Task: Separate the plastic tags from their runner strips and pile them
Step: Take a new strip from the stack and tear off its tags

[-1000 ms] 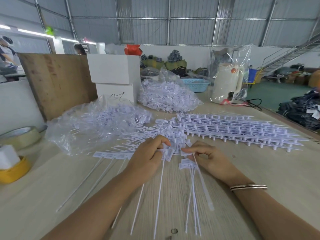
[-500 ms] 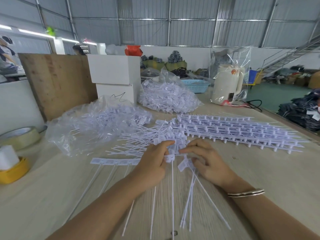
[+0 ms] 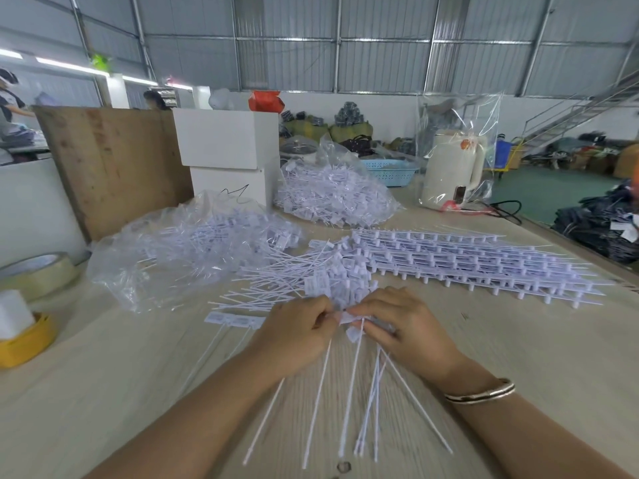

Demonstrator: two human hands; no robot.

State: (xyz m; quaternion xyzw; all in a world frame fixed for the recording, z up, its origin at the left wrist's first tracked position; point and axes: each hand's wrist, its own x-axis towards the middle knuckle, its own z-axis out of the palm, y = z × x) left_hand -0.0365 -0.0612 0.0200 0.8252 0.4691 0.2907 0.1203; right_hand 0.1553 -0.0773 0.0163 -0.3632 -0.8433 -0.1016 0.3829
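My left hand [image 3: 297,331] grips the head end of a strip of white plastic tags [image 3: 235,320] whose long tails [image 3: 320,392] run toward me. Touching it fingertip to fingertip, my right hand [image 3: 403,326] pinches a small bunch of separated tags [image 3: 371,385], their tails fanning out below the palm. Just beyond both hands lies a loose pile of separated tags [image 3: 311,274]. A stack of unbroken runner strips [image 3: 466,264] stretches across the table to the right.
Two clear bags of tags [image 3: 193,243] [image 3: 332,195] lie at the back left and centre. White boxes [image 3: 228,150], a wooden board [image 3: 110,164], tape rolls [image 3: 34,271] [image 3: 24,344], a bagged kettle [image 3: 453,167] and a blue basket [image 3: 390,171] ring the wooden table [image 3: 518,340].
Both hands moved up and together toward the loose pile. The tails in my right hand have fanned out wider, and the strip in my left shifted right.
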